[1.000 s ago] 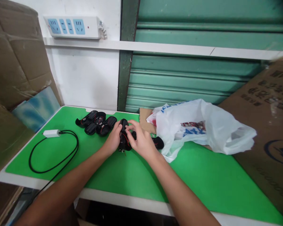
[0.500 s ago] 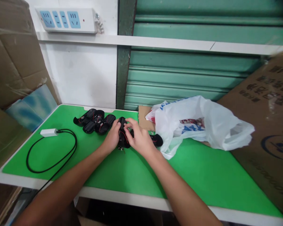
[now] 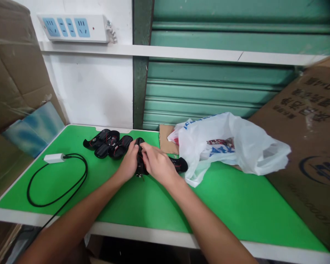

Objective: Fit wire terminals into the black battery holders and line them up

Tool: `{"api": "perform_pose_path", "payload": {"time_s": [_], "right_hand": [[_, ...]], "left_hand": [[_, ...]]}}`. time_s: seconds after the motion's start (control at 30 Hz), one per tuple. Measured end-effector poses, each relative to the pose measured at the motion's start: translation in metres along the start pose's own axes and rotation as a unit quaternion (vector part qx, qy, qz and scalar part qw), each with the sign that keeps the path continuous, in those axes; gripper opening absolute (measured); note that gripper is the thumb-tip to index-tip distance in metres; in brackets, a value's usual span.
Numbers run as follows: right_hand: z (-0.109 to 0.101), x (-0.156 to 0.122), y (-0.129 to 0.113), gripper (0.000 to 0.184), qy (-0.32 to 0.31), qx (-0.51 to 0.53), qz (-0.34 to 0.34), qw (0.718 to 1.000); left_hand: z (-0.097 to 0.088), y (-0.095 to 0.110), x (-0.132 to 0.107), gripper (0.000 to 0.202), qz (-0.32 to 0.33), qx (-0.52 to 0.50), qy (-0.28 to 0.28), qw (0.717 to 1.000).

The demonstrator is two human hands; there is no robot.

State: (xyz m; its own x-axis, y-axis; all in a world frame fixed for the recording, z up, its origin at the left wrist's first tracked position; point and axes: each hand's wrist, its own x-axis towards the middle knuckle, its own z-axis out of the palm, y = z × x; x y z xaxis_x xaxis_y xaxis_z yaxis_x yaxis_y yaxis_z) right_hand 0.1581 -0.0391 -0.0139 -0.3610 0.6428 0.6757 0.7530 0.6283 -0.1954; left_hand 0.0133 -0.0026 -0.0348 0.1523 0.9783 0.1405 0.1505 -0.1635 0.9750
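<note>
The left hand (image 3: 129, 161) clamps the black wired casing (image 3: 140, 168); the right hand (image 3: 159, 164) curls tighter than before, its fingers' grip hidden.

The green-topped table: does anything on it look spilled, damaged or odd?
Nothing looks spilled. The glossy black curved parts clustered beside the left hand show exposed red wires, so they seem opened up; damage I can't judge. The crumpled white plastic bag, to the right, sags open with reddish contents showing, which looks untidy.
</note>
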Motion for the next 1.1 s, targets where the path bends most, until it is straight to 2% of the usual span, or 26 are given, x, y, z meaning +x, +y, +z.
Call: {"api": "perform_pose_path", "payload": {"time_s": [0.33,0.53,0.77,0.83,0.97,1.1], "right_hand": [[-0.003,0.003,-0.004,0.038,-0.009,-0.007,-0.016,1.000],[-0.001,0.002,-0.005,0.041,0.000,-0.004,-0.018,1.000],[-0.001,0.003,-0.005,0.044,0.028,0.005,-0.039,0.999],[-0.004,0.003,-0.006,0.040,0.050,0.002,-0.019,0.999],[-0.009,0.003,-0.010,0.019,0.093,-0.002,0.028,0.995],[-0.009,0.003,-0.011,0.011,0.099,0.028,0.058,0.993]], "left_hand": [[-0.002,0.009,-0.005,0.044,0.014,0.021,-0.019,1.000],[-0.002,0.017,-0.008,0.047,0.010,0.028,-0.023,0.999],[-0.002,0.015,-0.008,0.047,0.018,0.027,-0.017,0.999],[-0.002,0.015,-0.007,0.048,0.023,0.006,-0.012,1.000],[-0.001,0.016,-0.004,0.048,0.041,-0.055,-0.009,0.998],[-0.002,0.016,-0.004,0.050,0.042,-0.078,-0.005,0.996]]}}
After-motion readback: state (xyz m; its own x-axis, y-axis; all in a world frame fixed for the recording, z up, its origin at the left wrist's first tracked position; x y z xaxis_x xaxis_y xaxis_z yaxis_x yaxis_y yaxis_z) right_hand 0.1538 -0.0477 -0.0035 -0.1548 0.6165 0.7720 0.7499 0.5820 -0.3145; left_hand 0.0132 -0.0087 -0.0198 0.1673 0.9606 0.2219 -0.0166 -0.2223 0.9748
